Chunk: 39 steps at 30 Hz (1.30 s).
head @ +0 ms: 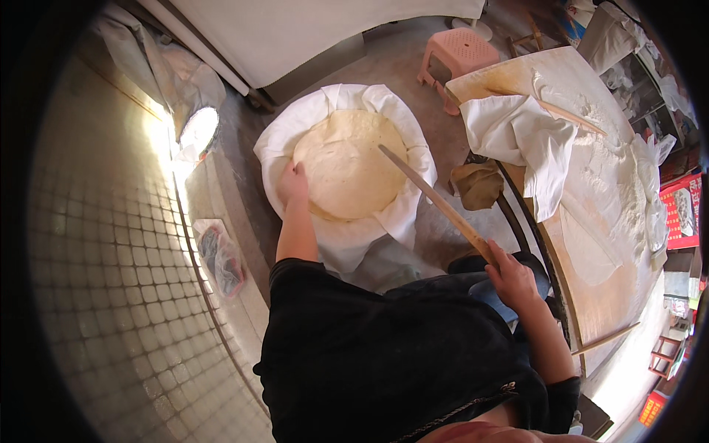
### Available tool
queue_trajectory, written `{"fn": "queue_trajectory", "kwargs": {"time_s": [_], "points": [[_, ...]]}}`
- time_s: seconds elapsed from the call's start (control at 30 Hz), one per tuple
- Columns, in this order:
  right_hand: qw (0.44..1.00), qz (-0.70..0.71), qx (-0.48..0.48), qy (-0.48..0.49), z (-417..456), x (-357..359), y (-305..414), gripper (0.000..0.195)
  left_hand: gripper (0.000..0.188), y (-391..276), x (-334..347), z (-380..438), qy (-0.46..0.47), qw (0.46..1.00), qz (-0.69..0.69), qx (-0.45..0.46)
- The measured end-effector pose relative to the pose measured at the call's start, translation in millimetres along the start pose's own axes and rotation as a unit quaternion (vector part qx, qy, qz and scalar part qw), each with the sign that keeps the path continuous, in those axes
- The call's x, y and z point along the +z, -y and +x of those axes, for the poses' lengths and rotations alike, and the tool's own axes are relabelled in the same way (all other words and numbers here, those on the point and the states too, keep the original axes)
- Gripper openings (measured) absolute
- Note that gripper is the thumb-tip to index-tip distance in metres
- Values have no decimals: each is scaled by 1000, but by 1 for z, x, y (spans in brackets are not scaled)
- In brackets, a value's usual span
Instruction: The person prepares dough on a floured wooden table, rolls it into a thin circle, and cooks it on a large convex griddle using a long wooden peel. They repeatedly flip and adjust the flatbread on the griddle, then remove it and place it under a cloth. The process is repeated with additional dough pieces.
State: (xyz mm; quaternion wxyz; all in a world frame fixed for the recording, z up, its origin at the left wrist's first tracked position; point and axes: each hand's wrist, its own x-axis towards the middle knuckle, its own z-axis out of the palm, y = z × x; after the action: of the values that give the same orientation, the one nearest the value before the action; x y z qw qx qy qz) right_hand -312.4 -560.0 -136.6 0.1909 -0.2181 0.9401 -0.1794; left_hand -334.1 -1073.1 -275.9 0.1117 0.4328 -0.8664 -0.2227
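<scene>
A stack of round, pale flatbreads or thin dough sheets point(350, 166) lies in a round container lined with white cloth point(396, 111). At the stack's left edge is my left hand point(292, 183), its fingers curled and partly hidden against the rim of the dough and the cloth. My right hand point(512, 278) grips the near end of a long, flat wooden stick point(443, 209). The stick slants up and left, and its far tip overlaps the right part of the top sheet; whether it touches is unclear.
On my right, a floured wooden board point(604, 302) carries a white cloth point(520, 138), a thin rolling pin point(573, 119), loose flour and a dough sheet point(590, 243). Another stick point(606, 339) crosses its near end. A pink plastic stool point(462, 52) stands beyond; a plastic-wrapped bundle point(221, 257) lies left.
</scene>
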Motion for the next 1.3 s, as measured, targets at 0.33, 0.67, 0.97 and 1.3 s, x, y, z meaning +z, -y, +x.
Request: {"fn": "queue_trajectory", "kwargs": {"time_s": [0.33, 0.67, 0.97, 1.3], "points": [[997, -29, 55, 43, 5, -5, 20, 51, 40, 15, 18, 12, -43, 988, 133, -64], [990, 119, 27, -70, -20, 5, 3, 52, 66, -83, 109, -28, -67, 943, 43, 322], [974, 149, 37, -166, -65, -8, -27, 52, 69, -109, 144, -49, 64, 942, 11, 329], [929, 222, 123, -270, -93, -12, -52, 57, 57, -190, 115, -73, -57, 872, -243, 422]]}}
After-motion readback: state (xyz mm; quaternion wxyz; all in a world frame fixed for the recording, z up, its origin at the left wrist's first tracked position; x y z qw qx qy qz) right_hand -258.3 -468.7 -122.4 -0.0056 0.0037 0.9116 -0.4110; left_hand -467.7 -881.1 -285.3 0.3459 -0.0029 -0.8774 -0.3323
